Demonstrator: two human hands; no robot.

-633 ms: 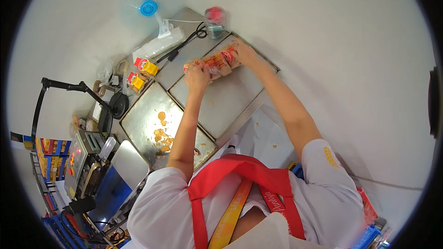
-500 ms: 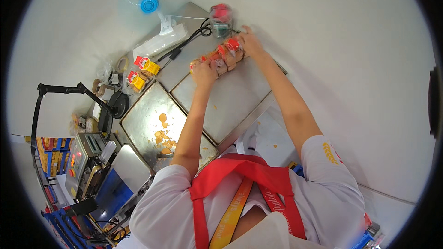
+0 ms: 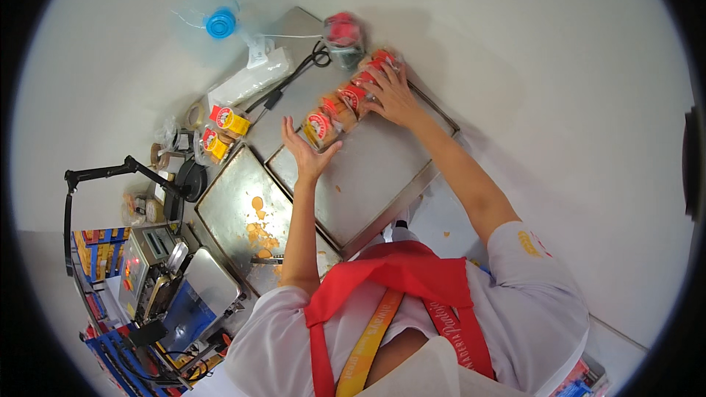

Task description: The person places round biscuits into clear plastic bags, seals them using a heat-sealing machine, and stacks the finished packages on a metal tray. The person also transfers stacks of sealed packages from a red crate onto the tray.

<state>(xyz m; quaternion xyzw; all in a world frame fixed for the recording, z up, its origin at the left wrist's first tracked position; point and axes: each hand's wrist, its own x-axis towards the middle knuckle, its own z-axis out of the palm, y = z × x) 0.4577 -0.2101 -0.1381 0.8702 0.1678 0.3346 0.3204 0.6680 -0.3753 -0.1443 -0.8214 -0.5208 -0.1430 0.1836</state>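
Since the earlier frame both hands have slid the row of wrapped packs (image 3: 346, 99) toward the tray's (image 3: 382, 176) far edge. Left hand (image 3: 309, 153), fingers spread, presses the near end; right hand (image 3: 393, 95) lies flat over the far packs, closing on neither. Risk, as I judge it: an uneven push buckles the line and packs tip off the rim. Near tray (image 3: 235, 220) carries crumbs. Steel bench (image 3: 294, 37), pale wall, blue fan (image 3: 219, 23) beyond.
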